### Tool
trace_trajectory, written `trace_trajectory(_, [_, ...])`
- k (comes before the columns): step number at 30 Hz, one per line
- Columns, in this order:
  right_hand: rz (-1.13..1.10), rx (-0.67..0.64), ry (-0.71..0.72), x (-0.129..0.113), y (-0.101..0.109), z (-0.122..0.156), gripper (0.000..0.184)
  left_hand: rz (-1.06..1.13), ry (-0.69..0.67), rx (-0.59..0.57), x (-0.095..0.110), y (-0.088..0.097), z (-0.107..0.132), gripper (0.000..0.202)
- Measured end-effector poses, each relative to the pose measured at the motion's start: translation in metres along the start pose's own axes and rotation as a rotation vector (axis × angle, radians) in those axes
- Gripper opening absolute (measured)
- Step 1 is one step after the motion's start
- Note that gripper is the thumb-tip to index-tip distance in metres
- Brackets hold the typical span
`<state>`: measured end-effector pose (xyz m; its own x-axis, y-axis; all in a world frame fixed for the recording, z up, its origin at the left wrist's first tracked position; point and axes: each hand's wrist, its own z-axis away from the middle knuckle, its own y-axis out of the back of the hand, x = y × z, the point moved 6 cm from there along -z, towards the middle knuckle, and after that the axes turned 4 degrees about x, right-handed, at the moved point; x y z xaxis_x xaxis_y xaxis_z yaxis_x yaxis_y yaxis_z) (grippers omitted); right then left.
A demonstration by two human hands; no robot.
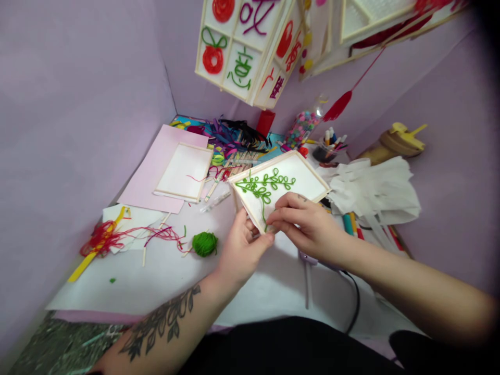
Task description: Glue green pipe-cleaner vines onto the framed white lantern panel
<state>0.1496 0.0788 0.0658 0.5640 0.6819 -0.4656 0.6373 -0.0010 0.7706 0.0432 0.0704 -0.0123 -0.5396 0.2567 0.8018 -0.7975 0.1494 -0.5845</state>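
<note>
A white panel with a thin wooden frame [304, 182] is held tilted above the table. My left hand [240, 250] grips its near-left corner, thumb on the front and fingers behind. Green yarn [265, 197] lies on the panel's face, shaped into a branch with looped leaves. At the near corner, the fingers of my right hand [308, 226] are pinched on the lower end of the yarn stem; the fingertips partly hide that end. A ball of green yarn [204, 244] rests on the table, left of my left hand.
Tangled red yarn [102, 238] and another framed panel [183, 171] lie on the left. A decorated lantern [244, 49] hangs above the table. White fabric [375, 192] and a tan cup [394, 146] are right. A light purple tool [308, 258] sits under my right arm.
</note>
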Motion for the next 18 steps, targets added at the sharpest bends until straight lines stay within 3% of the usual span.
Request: trace_trajectory(18, [0.017,0.000,-0.013,0.0000,-0.0007,-0.0026,0.018,-0.005,-0.005,0.003,0.0010,0.0002,0.0004,0.059])
